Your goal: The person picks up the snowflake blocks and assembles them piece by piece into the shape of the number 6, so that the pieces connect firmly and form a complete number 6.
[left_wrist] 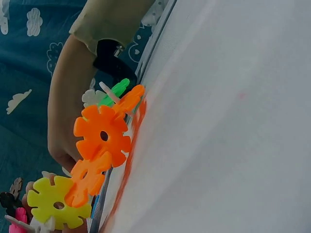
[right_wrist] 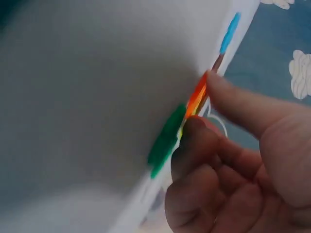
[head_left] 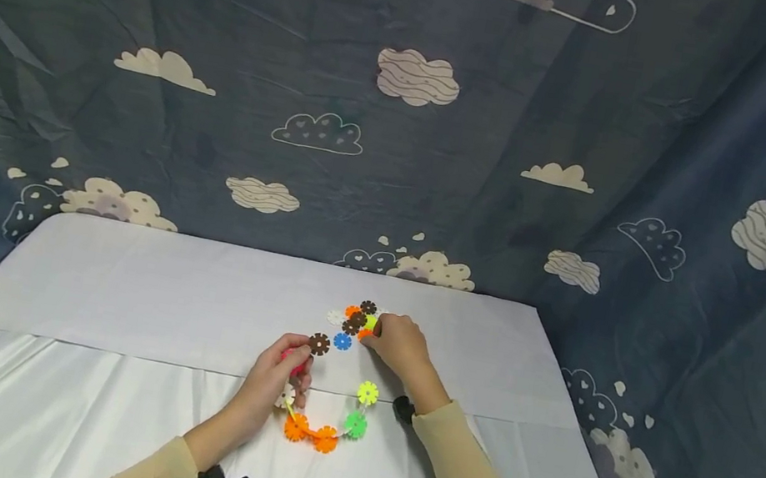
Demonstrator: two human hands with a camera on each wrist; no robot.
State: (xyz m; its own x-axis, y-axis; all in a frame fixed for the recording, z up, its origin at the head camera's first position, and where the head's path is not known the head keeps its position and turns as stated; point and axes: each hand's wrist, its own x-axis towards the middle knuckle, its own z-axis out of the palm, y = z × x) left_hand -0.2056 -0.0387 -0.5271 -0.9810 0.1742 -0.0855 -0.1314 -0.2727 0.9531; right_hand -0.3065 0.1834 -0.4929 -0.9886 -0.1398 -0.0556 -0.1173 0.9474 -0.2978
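My left hand (head_left: 273, 373) grips a curved chain of flower-shaped interlocking discs near its pink disc (head_left: 293, 360). A brown disc (head_left: 319, 344) sticks out past its fingertips. Below hang a white disc (head_left: 285, 396), orange discs (head_left: 325, 439), a green disc (head_left: 355, 425) and a yellow-green disc (head_left: 368, 393). The left wrist view shows the chain's yellow disc (left_wrist: 58, 204) and orange discs (left_wrist: 103, 136) up close. Over a small pile of loose discs, my right hand (head_left: 401, 345) pinches an orange disc (right_wrist: 197, 94) between thumb and finger.
The pile holds dark brown discs (head_left: 351, 324), a white disc (head_left: 336, 317) and a blue disc (head_left: 342, 341) on the white-covered table (head_left: 153, 294). A blurred green disc (right_wrist: 167, 141) shows beside the right fingers. A dark cloud-print curtain (head_left: 216, 143) stands behind.
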